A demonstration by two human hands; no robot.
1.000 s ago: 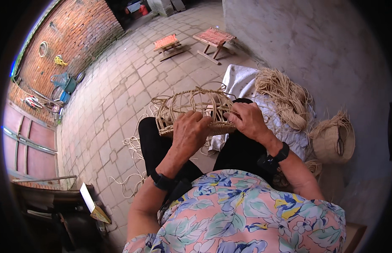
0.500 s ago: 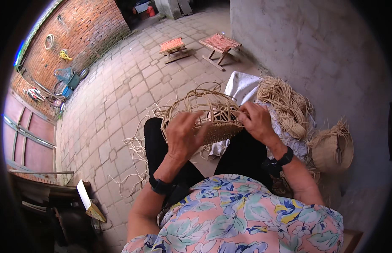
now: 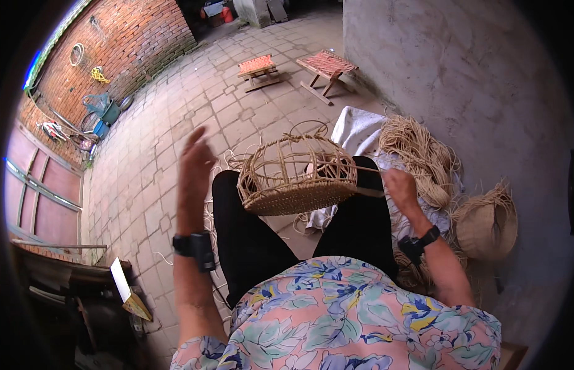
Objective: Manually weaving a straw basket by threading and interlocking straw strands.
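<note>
A half-woven basket of tan cord rests across my thighs. Its lower band is tightly woven, and open ribs arch above to a twisted edge with a loose loop. To its right my right hand is closed on a cord that stretches from the basket's side. My left hand is raised beyond my left knee, apart from the basket. Its fingers are bent together and slightly blurred; whatever they hold, if anything, is too small to make out. A flat brownish strip lies between the basket and my right hand.
Coiled cord lies on a white cloth at the right, beside another woven basket. Two low stools with red woven seats stand ahead on the paved floor. A plaster wall bounds the right side.
My left hand has left the basket and swung out to the left. The right hand has drawn away to the right with a cord. The basket stays on my lap.
</note>
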